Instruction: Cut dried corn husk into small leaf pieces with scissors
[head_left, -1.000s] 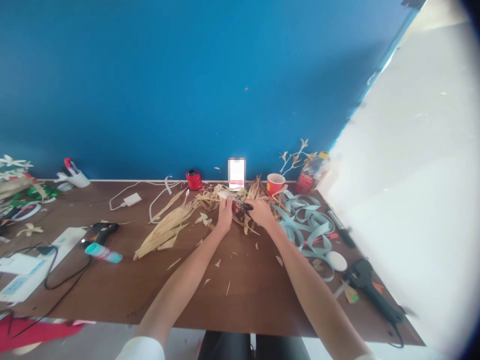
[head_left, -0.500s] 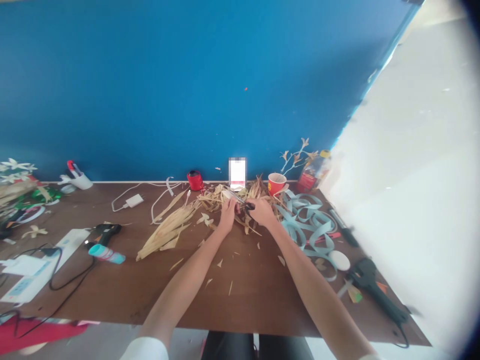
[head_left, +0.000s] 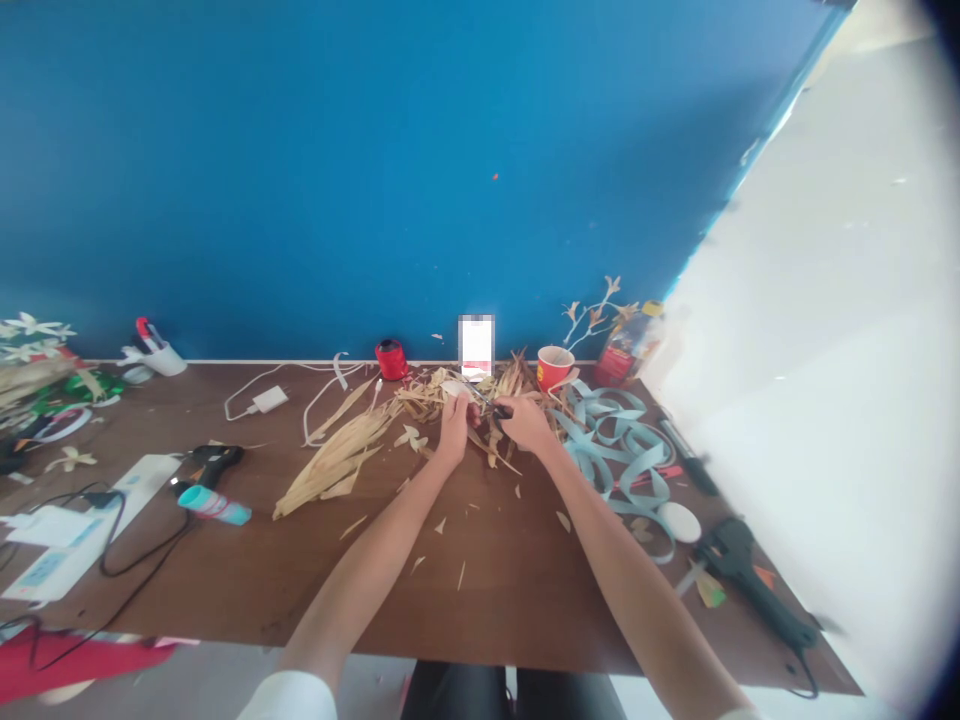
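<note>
My right hand (head_left: 523, 420) is closed on the dark handles of a pair of scissors (head_left: 482, 397), whose blades point left toward my other hand. Between the fingers of my left hand (head_left: 454, 425) is a pale piece of corn husk (head_left: 453, 388), close to the blades. Whether the blades touch it I cannot tell. Behind both hands lies a heap of dried husk scraps (head_left: 424, 396). A long bundle of corn husks (head_left: 334, 465) rests to the left, and a small husk flower (head_left: 411, 438) sits beside my left hand.
A red paper cup (head_left: 555, 372), a red tin (head_left: 391, 360) and a bright phone-like screen (head_left: 477, 345) stand by the wall. Curled light-blue ribbon (head_left: 600, 430) and a glue gun (head_left: 754, 580) lie right. A power strip (head_left: 97, 530), cables and a blue tube (head_left: 215, 505) lie left.
The scissor blades have shifted slightly at the pale husk piece in my left hand. Both hands stay in nearly the same place; the whole view has moved very slightly.
</note>
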